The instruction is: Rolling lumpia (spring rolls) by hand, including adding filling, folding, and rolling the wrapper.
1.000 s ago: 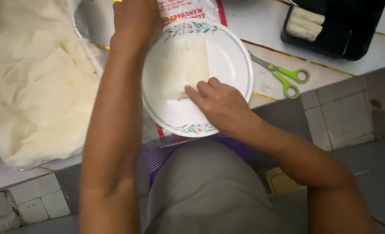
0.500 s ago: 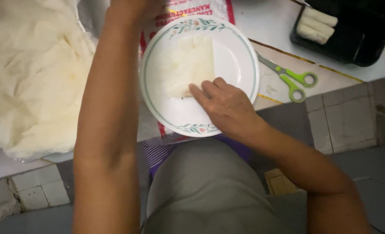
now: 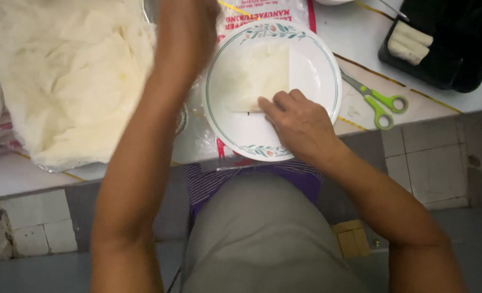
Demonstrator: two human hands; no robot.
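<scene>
A white plate (image 3: 317, 65) with a green leafy rim lies on the counter in front of me. On it rests a thin, pale square wrapper sheet (image 3: 260, 73). My right hand (image 3: 300, 127) lies on the plate's near side, its fingertips pressing the sheet's near corner flat. My left hand (image 3: 189, 27) reaches past the plate's far left edge, blurred and partly cut off by the frame's top; I cannot tell whether it holds anything.
A large stack of pale wrapper sheets (image 3: 67, 81) in clear plastic fills the left. Green-handled scissors (image 3: 379, 100) lie right of the plate. A black tray (image 3: 447, 59) at the top right holds rolled white pieces (image 3: 409, 40). The counter's tiled edge runs just below the plate.
My left hand has shifted slightly back toward the plate's far left edge. My right hand stays pressed on the wrapper sheet. The view has drifted a little.
</scene>
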